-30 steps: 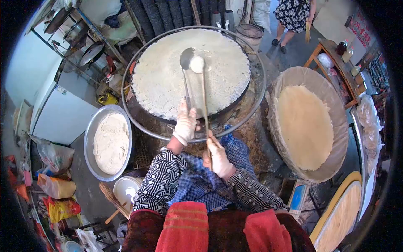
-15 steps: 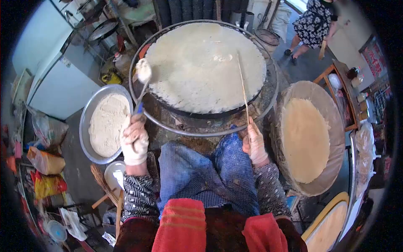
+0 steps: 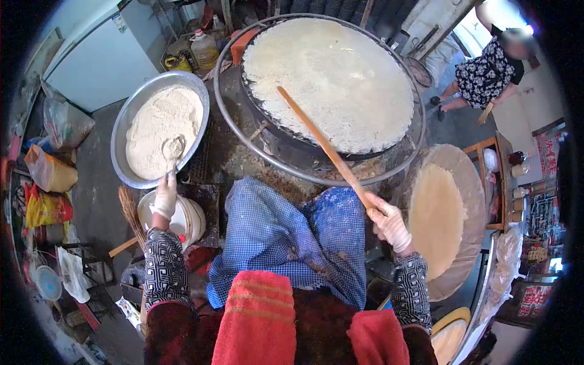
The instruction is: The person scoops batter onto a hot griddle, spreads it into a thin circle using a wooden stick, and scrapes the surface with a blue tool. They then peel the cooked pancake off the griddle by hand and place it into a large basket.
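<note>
My left hand (image 3: 164, 199), in a pale glove, is closed around the handle of a ladle (image 3: 173, 147). Its bowl rests in the thick, pale batter (image 3: 159, 118) inside a metal basin (image 3: 123, 164). My right hand (image 3: 389, 224), gloved too, grips one end of a long, flat wooden spreader (image 3: 322, 143). The spreader's far end lies over the left part of a large round pancake (image 3: 340, 73), a thin sheet of batter covering the griddle (image 3: 267, 115).
A metal ring (image 3: 243, 143) encircles the griddle. Right of it, a round, cloth-lined tray (image 3: 474, 201) holds stacked flat pancakes (image 3: 435, 216). A white bucket (image 3: 193, 222) stands below the basin. Another person (image 3: 486, 73) stands at the upper right, and an oil jug (image 3: 204, 50) at the back.
My left hand has lowered the ladle from beside the griddle into the basin. The spreader has swung from upright to slanting leftward across the griddle's near edge. My view has shifted.
</note>
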Demonstrator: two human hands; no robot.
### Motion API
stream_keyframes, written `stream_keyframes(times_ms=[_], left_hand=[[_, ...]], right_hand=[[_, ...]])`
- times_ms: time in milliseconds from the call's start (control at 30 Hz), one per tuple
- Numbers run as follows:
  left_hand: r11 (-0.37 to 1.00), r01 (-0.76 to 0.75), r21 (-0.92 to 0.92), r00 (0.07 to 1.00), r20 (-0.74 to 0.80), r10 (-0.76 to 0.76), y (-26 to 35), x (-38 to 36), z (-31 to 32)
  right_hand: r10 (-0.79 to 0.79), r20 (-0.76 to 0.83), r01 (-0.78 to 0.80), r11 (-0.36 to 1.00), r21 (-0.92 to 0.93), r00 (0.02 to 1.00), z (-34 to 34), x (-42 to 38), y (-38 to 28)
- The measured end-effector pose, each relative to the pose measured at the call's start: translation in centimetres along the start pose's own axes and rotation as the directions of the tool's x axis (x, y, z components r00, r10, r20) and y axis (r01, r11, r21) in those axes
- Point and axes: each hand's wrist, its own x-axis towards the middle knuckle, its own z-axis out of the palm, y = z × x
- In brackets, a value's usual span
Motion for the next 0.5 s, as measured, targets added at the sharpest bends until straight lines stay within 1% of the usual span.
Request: stream_keyframes(times_ms=[33,67,100,133,167,200,233,267,300,333,367,400,433,467,500], left_hand=[[0.895,-0.074,0.439,0.982,-0.123,0.141,3.1,0.9,0.7],[0.936,-0.053,0.347,0.982,-0.150,0.111,11.2,0.6,-0.5],[0.926,-0.226,0.303,0.940,-0.180,0.289,13.2,1.9,0.1],[0.845,-0.429,0.320,0.850,-0.174,0.497,14.6,3.4,1.1],[0.777,-0.483,0.404,0.832,-0.065,0.550,18.4,4.0,1.5],[0.708,-0.599,0.374,0.764,0.001,0.645,20.6,5.1,2.7],[0.575,-0.690,0.440,0.671,0.091,0.736,22.0,5.6,3.2],[0.410,-0.773,0.485,0.540,0.162,0.826,23.9,6.3,4.4],[0.307,-0.820,0.483,0.486,0.304,0.820,23.5,8.0,6.4],[0.205,-0.850,0.486,0.440,0.439,0.784,21.6,9.6,7.9],[0.206,-0.878,0.431,0.423,0.500,0.756,21.1,10.3,8.6],[0.269,-0.873,0.406,0.464,0.529,0.710,20.9,9.6,8.5],[0.293,-0.842,0.452,0.522,0.550,0.652,21.8,8.6,8.5],[0.317,-0.806,0.499,0.582,0.573,0.577,22.6,7.4,8.7],[0.324,-0.805,0.497,0.579,0.539,0.611,23.0,6.3,9.3]], right_hand=[[-0.261,-0.142,0.165,0.862,-0.480,0.955,-2.0,2.2,4.1],[-0.564,-0.146,0.377,0.700,-0.607,0.813,-2.5,2.2,3.9],[-0.370,-0.272,0.062,0.683,-0.727,0.888,-2.6,1.7,0.8],[-0.179,-0.429,-0.257,0.580,-0.773,0.885,-2.9,1.4,-2.4],[-0.286,-0.482,-0.138,0.730,-0.670,0.828,-3.8,2.5,-2.4],[-0.379,-0.558,0.011,0.834,-0.551,0.738,-5.2,4.0,-1.4],[-0.261,-0.607,0.260,0.961,-0.092,0.751,-6.7,7.3,1.6],[-0.321,-0.538,0.370,0.929,-0.019,0.779,-7.8,8.7,2.3],[-0.234,-0.593,0.297,0.955,0.008,0.770,-7.0,8.1,0.5],[-0.454,-0.531,0.359,0.891,-0.278,0.716,-9.3,13.0,6.0],[-0.078,-0.501,0.288,0.888,0.358,0.862,-4.7,10.3,0.4],[-0.137,-0.433,0.297,0.897,0.327,0.891,-2.7,11.1,0.9],[-0.166,-0.393,0.319,0.875,0.364,0.904,-0.7,11.0,0.2],[-0.141,-0.303,0.277,0.838,0.470,0.942,0.8,10.9,-0.6],[-0.084,-0.313,0.211,0.893,0.398,0.946,2.7,11.3,-0.7]])
